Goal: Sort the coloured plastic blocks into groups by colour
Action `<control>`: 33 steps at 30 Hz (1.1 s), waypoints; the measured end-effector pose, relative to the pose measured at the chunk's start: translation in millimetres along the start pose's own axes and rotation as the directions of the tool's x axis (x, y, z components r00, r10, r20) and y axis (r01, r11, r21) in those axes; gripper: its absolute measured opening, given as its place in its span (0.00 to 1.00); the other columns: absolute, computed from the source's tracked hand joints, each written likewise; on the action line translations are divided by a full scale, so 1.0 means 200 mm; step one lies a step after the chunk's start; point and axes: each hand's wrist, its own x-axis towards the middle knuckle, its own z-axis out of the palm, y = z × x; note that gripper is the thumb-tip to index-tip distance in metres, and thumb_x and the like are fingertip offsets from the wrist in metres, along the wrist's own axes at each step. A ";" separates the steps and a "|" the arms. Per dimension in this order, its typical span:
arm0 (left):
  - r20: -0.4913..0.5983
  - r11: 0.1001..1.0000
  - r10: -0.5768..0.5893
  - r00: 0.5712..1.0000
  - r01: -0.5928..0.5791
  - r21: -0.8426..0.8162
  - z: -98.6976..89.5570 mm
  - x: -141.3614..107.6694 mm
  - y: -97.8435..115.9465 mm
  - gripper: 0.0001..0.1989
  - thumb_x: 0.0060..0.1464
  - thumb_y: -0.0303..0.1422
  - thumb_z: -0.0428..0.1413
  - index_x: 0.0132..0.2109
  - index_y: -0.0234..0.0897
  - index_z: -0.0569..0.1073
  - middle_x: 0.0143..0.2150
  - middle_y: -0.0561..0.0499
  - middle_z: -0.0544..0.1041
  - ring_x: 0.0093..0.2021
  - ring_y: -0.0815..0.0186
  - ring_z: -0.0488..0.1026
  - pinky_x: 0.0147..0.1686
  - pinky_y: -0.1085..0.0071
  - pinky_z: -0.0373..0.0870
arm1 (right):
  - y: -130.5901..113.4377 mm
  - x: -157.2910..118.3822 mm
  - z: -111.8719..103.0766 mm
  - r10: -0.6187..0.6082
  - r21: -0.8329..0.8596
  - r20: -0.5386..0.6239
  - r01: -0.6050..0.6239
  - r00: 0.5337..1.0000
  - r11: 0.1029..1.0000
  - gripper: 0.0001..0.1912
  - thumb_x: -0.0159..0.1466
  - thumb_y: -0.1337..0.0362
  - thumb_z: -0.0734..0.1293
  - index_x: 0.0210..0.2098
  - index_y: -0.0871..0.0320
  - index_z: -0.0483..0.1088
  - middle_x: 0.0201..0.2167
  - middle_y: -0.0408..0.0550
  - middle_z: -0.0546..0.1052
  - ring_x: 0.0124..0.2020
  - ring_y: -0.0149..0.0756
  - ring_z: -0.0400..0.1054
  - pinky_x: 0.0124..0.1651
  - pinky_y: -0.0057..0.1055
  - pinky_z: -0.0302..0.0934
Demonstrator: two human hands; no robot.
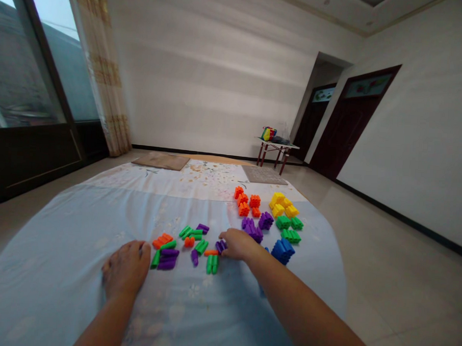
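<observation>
My right hand (237, 244) reaches over the cloth-covered table, its fingers closed on a small purple block (220, 246). My left hand (126, 268) lies palm down on the cloth, fingers resting flat, just left of some loose orange, green and purple pieces (168, 262). Between the hands are more scattered pieces, among them a green pair (212, 264) and an orange one (189, 241). Beyond my right hand sit groups sorted by colour: purple (252, 229), orange (243, 209), yellow (278, 204), green (291, 236) and blue (283, 251).
The table (78, 238) has a pale blue and floral cloth. A brown mat (161, 161) and a greyish mat (264, 175) lie at its far edge. Behind, a small side table (278, 143) holds a colourful bag (268, 134) near the wall.
</observation>
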 end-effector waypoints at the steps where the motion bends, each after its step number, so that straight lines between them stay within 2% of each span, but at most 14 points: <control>1: 0.004 1.000 -0.001 1.000 0.001 -0.002 0.00 0.00 0.00 0.25 0.58 0.42 0.34 0.46 0.36 0.71 0.50 0.40 0.73 0.51 0.50 0.67 0.50 0.55 0.58 | 0.00 0.00 0.00 -0.026 0.000 -0.016 0.026 1.000 1.000 0.27 0.54 0.65 0.69 0.53 0.58 0.69 0.48 0.56 0.74 0.49 0.46 0.69 0.47 0.35 0.62; 3: 0.018 1.000 -0.005 1.000 0.005 -0.003 -0.01 0.00 0.00 0.25 0.58 0.42 0.34 0.46 0.36 0.71 0.50 0.40 0.73 0.50 0.49 0.68 0.50 0.54 0.58 | 0.00 0.00 -0.01 -0.100 -0.009 -0.043 0.099 0.994 0.995 0.28 0.55 0.70 0.66 0.56 0.57 0.67 0.53 0.55 0.72 0.53 0.45 0.66 0.50 0.35 0.60; 5: 0.026 1.000 -0.007 1.000 0.007 -0.003 -0.01 0.00 0.01 0.25 0.58 0.42 0.34 0.46 0.36 0.71 0.51 0.40 0.73 0.50 0.49 0.67 0.50 0.54 0.58 | -0.01 0.01 0.00 -0.149 -0.033 -0.022 0.149 0.989 0.988 0.27 0.55 0.73 0.65 0.55 0.58 0.68 0.52 0.56 0.73 0.53 0.46 0.66 0.50 0.37 0.61; 8: 0.013 1.000 -0.001 1.000 0.001 -0.003 -0.01 0.01 0.01 0.26 0.58 0.41 0.34 0.47 0.35 0.71 0.52 0.39 0.72 0.51 0.50 0.67 0.52 0.54 0.58 | -0.01 0.01 0.00 -0.136 -0.050 0.014 0.136 0.991 0.989 0.26 0.54 0.73 0.66 0.53 0.58 0.70 0.48 0.57 0.75 0.49 0.47 0.69 0.48 0.39 0.62; 10: 0.014 1.000 -0.006 1.000 0.005 0.002 0.00 0.01 0.00 0.26 0.58 0.42 0.33 0.48 0.35 0.71 0.52 0.39 0.72 0.52 0.49 0.67 0.52 0.54 0.58 | 0.01 -0.01 -0.03 -0.135 -0.007 -0.051 0.135 0.990 0.991 0.27 0.54 0.71 0.68 0.54 0.57 0.69 0.48 0.56 0.75 0.49 0.46 0.68 0.49 0.38 0.61; 14: 0.035 1.000 -0.006 0.999 0.005 0.013 0.02 0.03 -0.01 0.27 0.58 0.43 0.32 0.47 0.37 0.71 0.51 0.40 0.73 0.50 0.49 0.68 0.50 0.53 0.59 | 0.16 -0.12 -0.19 -0.081 0.132 -0.229 0.113 0.970 0.985 0.31 0.53 0.68 0.70 0.57 0.58 0.66 0.49 0.53 0.74 0.49 0.41 0.67 0.52 0.34 0.59; 18: 0.030 0.999 -0.002 1.000 0.001 0.042 0.03 0.04 -0.02 0.25 0.59 0.42 0.33 0.47 0.38 0.71 0.51 0.42 0.73 0.49 0.51 0.68 0.49 0.55 0.59 | 0.37 -0.24 -0.37 0.043 0.148 -0.272 -0.002 0.961 0.989 0.30 0.53 0.70 0.69 0.56 0.61 0.67 0.49 0.53 0.74 0.46 0.39 0.68 0.50 0.32 0.60; 20: 0.029 0.998 -0.019 0.999 0.017 0.062 0.03 0.05 -0.02 0.23 0.59 0.41 0.35 0.47 0.38 0.70 0.52 0.42 0.73 0.49 0.52 0.68 0.50 0.57 0.59 | 0.45 -0.28 -0.40 0.075 0.117 -0.237 -0.049 0.969 0.992 0.29 0.52 0.71 0.69 0.54 0.61 0.68 0.48 0.53 0.75 0.44 0.39 0.69 0.48 0.32 0.60; 23: 0.054 0.996 -0.039 0.998 0.035 0.081 0.04 0.05 -0.02 0.22 0.59 0.41 0.35 0.48 0.39 0.69 0.54 0.43 0.72 0.51 0.54 0.67 0.51 0.58 0.58 | 0.52 -0.28 -0.39 0.108 0.085 -0.130 -0.098 0.986 0.992 0.27 0.51 0.72 0.69 0.52 0.59 0.71 0.44 0.50 0.76 0.42 0.39 0.70 0.45 0.30 0.61; 26: 0.047 0.995 -0.036 0.998 0.032 0.091 0.05 0.06 -0.02 0.23 0.60 0.40 0.33 0.48 0.40 0.69 0.55 0.43 0.72 0.52 0.54 0.67 0.52 0.57 0.57 | 0.54 -0.26 -0.34 0.114 0.102 -0.066 -0.107 0.991 0.989 0.28 0.51 0.72 0.69 0.53 0.58 0.70 0.44 0.49 0.77 0.41 0.38 0.70 0.42 0.28 0.61; 33: 0.051 0.995 -0.021 0.998 0.016 0.095 0.05 0.06 -0.03 0.24 0.59 0.41 0.33 0.48 0.39 0.70 0.54 0.42 0.73 0.50 0.53 0.68 0.50 0.57 0.58 | 0.53 -0.22 -0.30 0.105 0.149 -0.010 -0.102 0.994 0.984 0.29 0.50 0.71 0.70 0.53 0.56 0.71 0.41 0.46 0.78 0.38 0.36 0.71 0.40 0.26 0.61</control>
